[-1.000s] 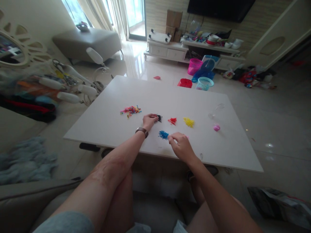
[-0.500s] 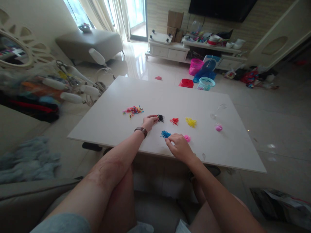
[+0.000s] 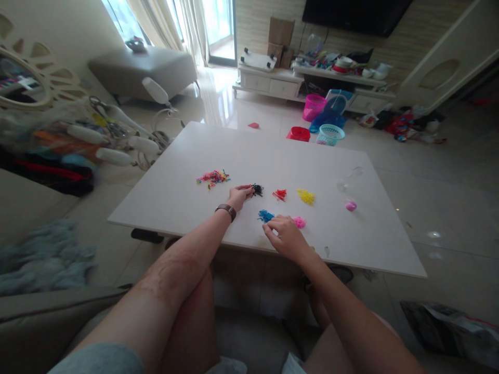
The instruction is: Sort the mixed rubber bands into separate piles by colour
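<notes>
My left hand, with a brown-strapped watch on the wrist, has its fingers pinched together at the edge of a pile of small black pieces. A speck of red shows at its fingertips, too small to name. My right hand is closed, thumb against curled fingers, between a blue pile and a pink pile. Whatever its fingers hold is hidden. Beyond the hands lie a red pile and a yellow pile. A mixed-colour heap of similar thin pieces rests left of my left hand.
The white table also carries a small pink-purple bundle and clear plastic bits on the right. Past its far edge stand a red stool and a light-blue basket. White lamp-like arms crowd its left side.
My right hand has shifted very slightly left, toward the blue pile. My left hand stays almost still at the black pile.
</notes>
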A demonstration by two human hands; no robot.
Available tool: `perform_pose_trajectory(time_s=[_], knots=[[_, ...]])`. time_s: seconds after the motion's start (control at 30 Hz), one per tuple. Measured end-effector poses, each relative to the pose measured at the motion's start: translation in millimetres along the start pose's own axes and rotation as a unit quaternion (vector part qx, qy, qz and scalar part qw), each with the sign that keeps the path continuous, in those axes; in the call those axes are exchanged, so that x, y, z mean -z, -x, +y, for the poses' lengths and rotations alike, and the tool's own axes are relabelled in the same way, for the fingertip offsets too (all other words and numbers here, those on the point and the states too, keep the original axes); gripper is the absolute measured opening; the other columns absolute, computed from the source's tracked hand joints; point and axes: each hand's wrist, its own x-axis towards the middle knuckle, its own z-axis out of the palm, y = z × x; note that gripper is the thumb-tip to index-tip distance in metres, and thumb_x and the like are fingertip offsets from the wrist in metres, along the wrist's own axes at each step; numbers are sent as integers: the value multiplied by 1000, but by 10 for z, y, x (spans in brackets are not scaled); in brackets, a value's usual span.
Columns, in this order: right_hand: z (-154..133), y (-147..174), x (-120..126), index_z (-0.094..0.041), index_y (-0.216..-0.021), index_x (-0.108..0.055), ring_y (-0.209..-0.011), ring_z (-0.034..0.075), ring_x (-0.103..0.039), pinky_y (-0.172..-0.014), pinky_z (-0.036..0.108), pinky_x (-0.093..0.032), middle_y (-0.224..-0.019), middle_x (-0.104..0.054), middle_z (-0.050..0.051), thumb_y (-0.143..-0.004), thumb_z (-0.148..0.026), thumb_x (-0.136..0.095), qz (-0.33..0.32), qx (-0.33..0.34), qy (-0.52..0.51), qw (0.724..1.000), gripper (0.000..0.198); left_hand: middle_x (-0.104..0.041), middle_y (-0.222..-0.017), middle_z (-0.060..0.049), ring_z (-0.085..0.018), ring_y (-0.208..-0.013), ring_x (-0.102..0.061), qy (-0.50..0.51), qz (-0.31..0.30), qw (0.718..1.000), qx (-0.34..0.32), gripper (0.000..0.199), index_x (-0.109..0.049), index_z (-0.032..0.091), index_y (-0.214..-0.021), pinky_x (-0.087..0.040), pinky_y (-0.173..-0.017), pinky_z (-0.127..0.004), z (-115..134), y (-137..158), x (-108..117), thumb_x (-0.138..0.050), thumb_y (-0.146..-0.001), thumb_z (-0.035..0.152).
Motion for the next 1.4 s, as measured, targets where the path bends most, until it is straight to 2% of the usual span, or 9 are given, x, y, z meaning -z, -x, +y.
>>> perform_pose_trajectory(time_s=[0.17, 0.43, 0.67, 0.8, 0.93, 1.1, 1.23, 1.4], knots=[[4, 6, 1, -20, -65, -56, -77, 18, -56, -76, 32, -32, -71, -63, 2, -102, -28, -48, -3, 0, 2, 1000, 38, -76, -83, -11, -20, -87, -75, -46, 0, 998, -30, 29, -69, 12, -85, -57, -95, -39, -36, -50, 26, -90, -65, 13], [17, 8, -11, -20, -64, -55, -76, 17, -56, -76, 32, -32, -69, -62, 2, -102, -28, -48, -5, 6, 4, 1000, 39, -73, -73, -7, -16, -68, -72, -94, 11, 992, -81, 20, -71, 13, -79, -60, -84, -37, -21, -83, 58, -87, -67, 16], [15, 8, -18, -20, -66, -57, -77, 18, -56, -76, 33, -31, -71, -63, 2, -102, -28, -49, -12, 15, 23, 1000, 38, -74, -74, -8, -20, -69, -73, -159, 16, 980, -117, 17, -72, 14, -81, -60, -76, -37, 13, -84, 77, -83, -70, 20], [10, 15, -15, -20, -66, -57, -78, 18, -56, -76, 33, -32, -71, -63, 2, -102, -28, -49, -15, 13, 23, 1000, 38, -75, -78, -9, -19, -69, -73, -151, 3, 981, -120, 15, -71, 14, -82, -60, -77, -36, 26, -67, 61, -81, -74, 20], [48, 2, -20, -20, -73, -61, -84, 19, -59, -79, 34, -35, -79, -65, 4, -101, -28, -49, -9, -7, 27, 1000, 31, -76, -85, -11, -18, -71, -74, -129, -72, 982, -115, 21, -72, 12, -86, -59, -83, -36, 63, 17, 23, -84, -73, 24], [270, -61, -49, -19, -96, -67, -101, 23, -61, -88, 35, -41, -103, -68, 9, -98, -27, -54, 19, -65, 34, 997, 16, -77, -91, -14, -20, -78, -74, -121, -188, 971, -88, 32, -74, 11, -90, -58, -91, -40, 114, 156, -37, -89, -69, 30], [459, -116, -95, -18, -111, -67, -114, 25, -59, -98, 36, -44, -118, -65, 12, -96, -27, -56, 33, -96, 29, 994, 21, -76, -92, -16, -22, -78, -74, -129, -259, 956, -53, 35, -74, 10, -85, -57, -93, -45, 122, 210, -59, -92, -65, 32], [495, -140, -165, -18, -125, -66, -129, 28, -52, -108, 41, -42, -139, -57, 15, -95, -26, -55, 26, -80, 27, 996, 33, -77, -90, -16, -23, -79, -74, -150, -327, 933, -12, 42, -74, 9, -83, -57, -92, -45, 114, 225, -48, -94, -59, 37]])
